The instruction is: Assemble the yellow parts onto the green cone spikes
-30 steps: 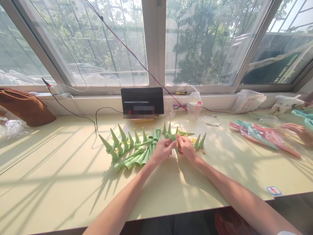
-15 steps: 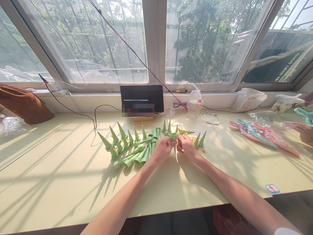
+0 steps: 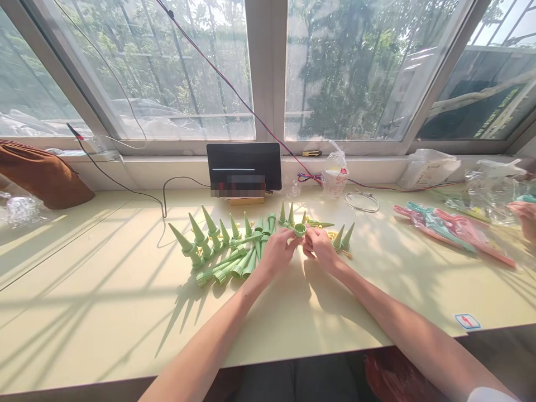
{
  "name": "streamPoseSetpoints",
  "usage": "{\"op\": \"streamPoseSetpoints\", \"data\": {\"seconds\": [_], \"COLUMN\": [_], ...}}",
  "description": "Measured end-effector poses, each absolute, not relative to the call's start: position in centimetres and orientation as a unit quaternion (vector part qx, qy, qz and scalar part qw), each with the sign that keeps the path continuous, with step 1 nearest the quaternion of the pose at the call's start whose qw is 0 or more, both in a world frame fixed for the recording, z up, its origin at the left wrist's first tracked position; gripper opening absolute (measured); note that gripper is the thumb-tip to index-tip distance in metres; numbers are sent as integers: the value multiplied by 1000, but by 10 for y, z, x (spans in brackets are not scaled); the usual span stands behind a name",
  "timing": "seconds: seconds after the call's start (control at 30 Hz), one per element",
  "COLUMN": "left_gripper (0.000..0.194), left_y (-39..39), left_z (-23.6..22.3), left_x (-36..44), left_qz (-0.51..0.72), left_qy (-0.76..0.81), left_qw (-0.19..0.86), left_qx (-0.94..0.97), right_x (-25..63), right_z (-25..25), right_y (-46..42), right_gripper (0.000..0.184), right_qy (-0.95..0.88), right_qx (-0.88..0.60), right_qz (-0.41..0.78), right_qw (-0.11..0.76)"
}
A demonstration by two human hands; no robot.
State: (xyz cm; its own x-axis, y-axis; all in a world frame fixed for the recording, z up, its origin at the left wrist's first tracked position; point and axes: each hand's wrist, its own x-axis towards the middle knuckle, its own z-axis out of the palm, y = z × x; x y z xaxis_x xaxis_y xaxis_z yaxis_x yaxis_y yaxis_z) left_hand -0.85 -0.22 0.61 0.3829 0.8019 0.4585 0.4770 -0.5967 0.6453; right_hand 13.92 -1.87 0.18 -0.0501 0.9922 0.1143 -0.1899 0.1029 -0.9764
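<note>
My left hand point(image 3: 280, 250) is closed round a green plastic plant watering spike point(image 3: 300, 229), whose round hollow end faces up toward me. On its right side, my right hand point(image 3: 321, 245) is closed in a pinch close against the spike; what lies between those fingertips is hidden. Several green cone spikes point(image 3: 196, 230) stand upright on their caps to the left. Beside my left hand, long green hollow spikes point(image 3: 237, 268) lie in a loose pile. Two upright green cones point(image 3: 347, 237) stand right of my right hand, near small yellow parts point(image 3: 330, 235) partly covered by it.
A dark tablet point(image 3: 244, 164) leans on a small box behind the spikes. A bagged cup point(image 3: 335, 176) and a coiled white cable point(image 3: 362, 202) are at the back. Pink and teal bagged items point(image 3: 452, 231) lie rightward, near another person's hand point(image 3: 523, 215). A brown cloth bag point(image 3: 42, 176) sits far left.
The held spike has tipped so its hollow end now faces me, and its point no longer shows below. The other person's hand has moved away to the right.
</note>
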Motion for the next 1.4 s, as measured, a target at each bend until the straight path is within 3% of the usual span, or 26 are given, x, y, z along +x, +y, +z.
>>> {"op": "streamPoseSetpoints", "data": {"seconds": [0.13,0.33,0.5,0.87,1.4], "left_gripper": [12,52,57,44,47], "left_y": [-4,-3,-5,-5,-6], "left_z": [13,20,25,25,23], "left_x": [-8,-9,-9,-12,-12], "left_qz": [400,389,351,352,344], "left_qy": [441,420,334,312,327], "left_qw": [286,588,724,713,618], "left_qx": [751,571,491,520,627], "right_x": [140,141,139,141,142], "right_z": [0,-1,2,-9,-6], "right_y": [-19,-21,-26,-20,-19], "right_gripper": [52,53,51,48,50], "right_qy": [-548,-595,-624,-611,-582], "right_qx": [-407,-415,-410,-400,-446], "right_qz": [450,381,362,420,419], "right_qw": [576,573,558,540,535]}}
